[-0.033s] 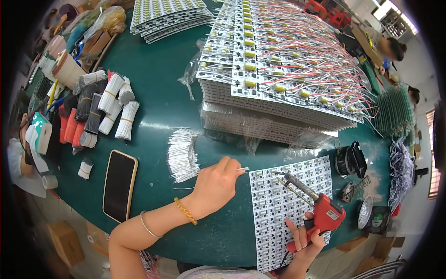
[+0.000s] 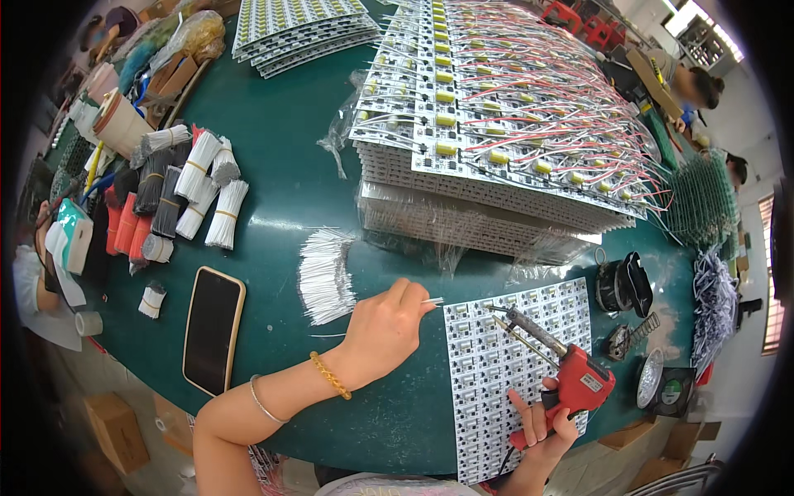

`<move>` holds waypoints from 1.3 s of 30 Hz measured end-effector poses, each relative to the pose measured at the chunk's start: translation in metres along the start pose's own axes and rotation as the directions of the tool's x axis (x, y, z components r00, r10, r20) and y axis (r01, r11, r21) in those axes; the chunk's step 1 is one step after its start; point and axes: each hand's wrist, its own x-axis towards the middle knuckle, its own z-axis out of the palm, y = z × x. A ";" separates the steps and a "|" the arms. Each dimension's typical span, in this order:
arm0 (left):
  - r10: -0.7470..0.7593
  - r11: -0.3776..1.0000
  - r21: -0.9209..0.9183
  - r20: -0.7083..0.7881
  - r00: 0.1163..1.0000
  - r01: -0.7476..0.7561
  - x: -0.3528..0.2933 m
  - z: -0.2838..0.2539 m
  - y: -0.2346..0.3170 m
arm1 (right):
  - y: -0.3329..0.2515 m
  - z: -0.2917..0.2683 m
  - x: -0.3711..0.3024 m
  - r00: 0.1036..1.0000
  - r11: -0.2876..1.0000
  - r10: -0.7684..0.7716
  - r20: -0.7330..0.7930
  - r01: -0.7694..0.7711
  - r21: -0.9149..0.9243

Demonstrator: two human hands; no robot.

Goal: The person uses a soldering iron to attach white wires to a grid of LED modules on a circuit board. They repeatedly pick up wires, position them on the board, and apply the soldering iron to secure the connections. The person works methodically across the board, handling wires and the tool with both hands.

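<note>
My left hand (image 2: 383, 326) pinches a short white wire (image 2: 436, 301), its end close to the upper left corner of a white circuit board panel (image 2: 475, 397). My right hand (image 2: 546, 426) grips a red soldering gun (image 2: 585, 380) by its handle, a finger near the trigger. The gun's hot tip and a thin metal tube beside it point up and left, over the top rows of the panel. Left of my left hand lies a fanned pile of white wires (image 2: 325, 277), with one loose wire below it.
A tall stack of panels with red and white wires (image 2: 496, 157) stands beyond my hands. Bundled wires (image 2: 194, 165) and a phone (image 2: 214, 331) lie to the left. At the right are a black round container (image 2: 610, 285), a coiled iron stand (image 2: 641, 331) and a foil dish (image 2: 651, 378).
</note>
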 end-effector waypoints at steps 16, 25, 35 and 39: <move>0.020 1.000 -0.002 -0.022 1.000 -0.020 0.000 0.001 0.000 | 0.001 0.000 0.000 1.000 1.000 -0.001 0.012 0.001 0.010; 0.023 1.000 0.005 -0.019 1.000 -0.023 0.000 0.001 -0.001 | 0.000 0.002 0.001 1.000 1.000 -0.009 0.027 0.009 -0.008; 0.035 0.999 0.012 -0.026 0.999 -0.035 0.000 0.001 0.001 | -0.001 0.002 -0.001 1.000 1.000 0.011 0.011 -0.011 0.021; 0.028 1.000 0.003 -0.025 0.999 -0.028 -0.001 0.003 -0.003 | -0.002 0.001 -0.001 0.999 0.998 0.044 -0.014 -0.043 0.037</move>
